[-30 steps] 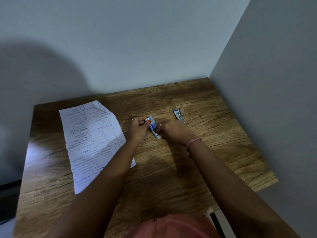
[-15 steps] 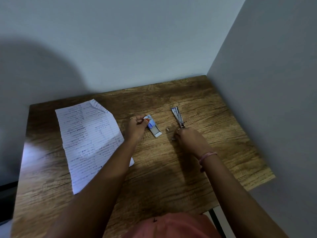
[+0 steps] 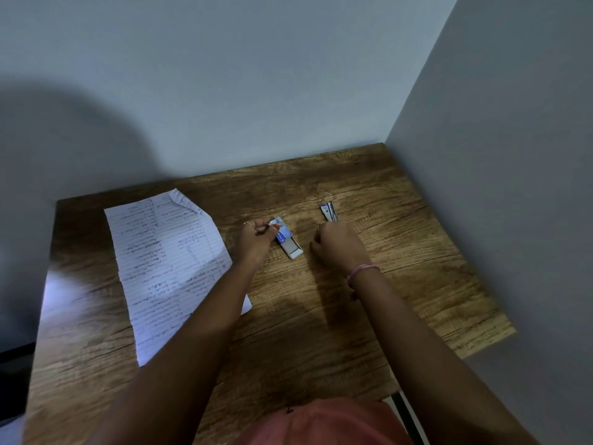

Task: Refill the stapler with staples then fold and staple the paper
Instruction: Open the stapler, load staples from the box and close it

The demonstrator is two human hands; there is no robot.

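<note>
The refill step is in hand. A small staple box [image 3: 284,235], blue and white with a red patch, lies on the wooden worktop [image 3: 321,316] with its pale inner tray [image 3: 293,250] slid out toward the person. The left hand [image 3: 256,239] pinches the far end of the box between thumb and fingers, holding it in place. The right hand [image 3: 337,244] is curled loosely into a fist just right of the tray, its knuckles close against the near end of the stapler [image 3: 330,211]. Whether its fingers are closed on a strip of staples, or on the stapler itself, cannot be told from here, as the palm faces down and hides them.

The stapler is a small metal one with a blue part, lying on the worktop beyond the right hand and well to the right of the box. Whether its magazine is open is too small to make out.

The lined paper [image 3: 167,264] lies flat and unfolded at the left side of the worktop, one far corner dog-eared, partly under the left forearm. Folding and stapling are not yet begun.

As a judgement, the next move calls for a fine pinch: a staple strip has to be carried to the stapler, lined up with its channel and seated, and the stapler then closed.

The paper is covered in handwriting, and the box carries print, but neither can be read at this size.
</note>
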